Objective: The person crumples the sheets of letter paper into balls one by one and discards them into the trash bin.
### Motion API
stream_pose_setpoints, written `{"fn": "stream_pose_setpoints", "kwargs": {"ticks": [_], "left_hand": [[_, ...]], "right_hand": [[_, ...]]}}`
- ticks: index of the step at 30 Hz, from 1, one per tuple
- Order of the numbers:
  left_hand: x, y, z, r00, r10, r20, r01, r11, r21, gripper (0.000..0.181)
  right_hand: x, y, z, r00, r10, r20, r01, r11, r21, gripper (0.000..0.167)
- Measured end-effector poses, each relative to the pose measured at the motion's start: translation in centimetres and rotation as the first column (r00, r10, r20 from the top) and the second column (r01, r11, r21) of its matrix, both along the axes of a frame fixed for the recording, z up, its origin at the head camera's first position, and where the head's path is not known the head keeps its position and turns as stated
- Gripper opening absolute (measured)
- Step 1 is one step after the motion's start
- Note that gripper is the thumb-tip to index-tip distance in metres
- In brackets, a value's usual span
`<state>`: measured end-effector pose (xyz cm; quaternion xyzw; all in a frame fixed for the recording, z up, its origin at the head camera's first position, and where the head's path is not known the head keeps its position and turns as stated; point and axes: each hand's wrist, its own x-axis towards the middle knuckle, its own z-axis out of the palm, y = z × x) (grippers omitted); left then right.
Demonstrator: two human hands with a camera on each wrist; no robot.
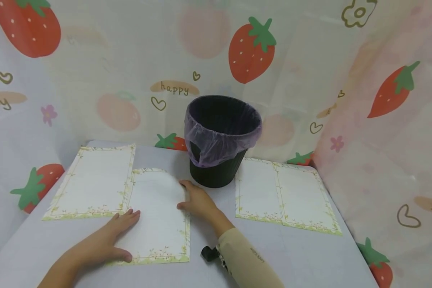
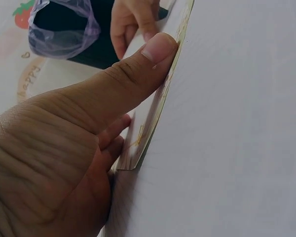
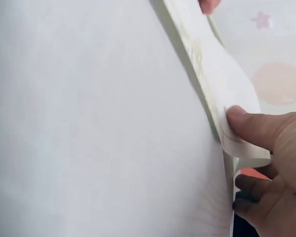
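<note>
A floral-bordered sheet (image 1: 158, 216) lies in front of the bin, its upper right corner curling up. My right hand (image 1: 201, 204) pinches that right edge; in the right wrist view the thumb of the right hand (image 3: 281, 163) lies on the sheet (image 3: 232, 89) with fingers behind it. My left hand (image 1: 101, 244) rests spread over the sheet's lower left, fingers straight. In the left wrist view, the left hand's (image 2: 79, 123) thumb lies along the edge of the sheet (image 2: 148, 113).
Behind stands a black bin (image 1: 216, 172) with a purple liner (image 1: 216, 146). Another bordered sheet (image 1: 97, 180) lies at the left, and two adjoining sheets (image 1: 257, 192) (image 1: 306, 196) lie at the right. A strawberry-print curtain (image 1: 129, 60) surrounds the table (image 1: 295, 256).
</note>
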<state>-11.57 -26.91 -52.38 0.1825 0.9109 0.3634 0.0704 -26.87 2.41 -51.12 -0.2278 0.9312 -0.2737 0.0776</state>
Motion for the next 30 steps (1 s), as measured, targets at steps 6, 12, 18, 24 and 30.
{"fn": "stream_pose_setpoints", "kwargs": {"ticks": [6, 12, 18, 24, 30], "left_hand": [[-0.2, 0.0, -0.5, 0.998, -0.030, -0.048, 0.028, 0.999, -0.029, 0.117], [-0.2, 0.0, -0.4, 0.999, -0.020, -0.038, 0.019, 0.999, -0.033, 0.117], [-0.1, 0.0, 0.2, 1.000, -0.008, -0.002, 0.007, 1.000, -0.025, 0.118], [-0.3, 0.0, 0.1, 1.000, 0.003, 0.022, -0.003, 1.000, -0.029, 0.127], [-0.5, 0.2, -0.1, 0.999, 0.039, -0.006, -0.039, 0.999, 0.026, 0.141]], "right_hand": [[1.1, -0.3, 0.4, 0.992, -0.093, 0.091, 0.118, 0.935, -0.334, 0.099], [2.4, -0.1, 1.0, 0.969, -0.102, 0.223, 0.208, 0.825, -0.525, 0.101], [3.3, 0.0, 1.0, 0.958, -0.109, 0.267, 0.249, 0.778, -0.576, 0.060], [3.9, 0.2, 0.9, 0.956, -0.163, 0.244, 0.275, 0.786, -0.554, 0.034], [4.9, 0.9, 2.0, 0.963, -0.198, 0.180, 0.266, 0.783, -0.562, 0.031]]}}
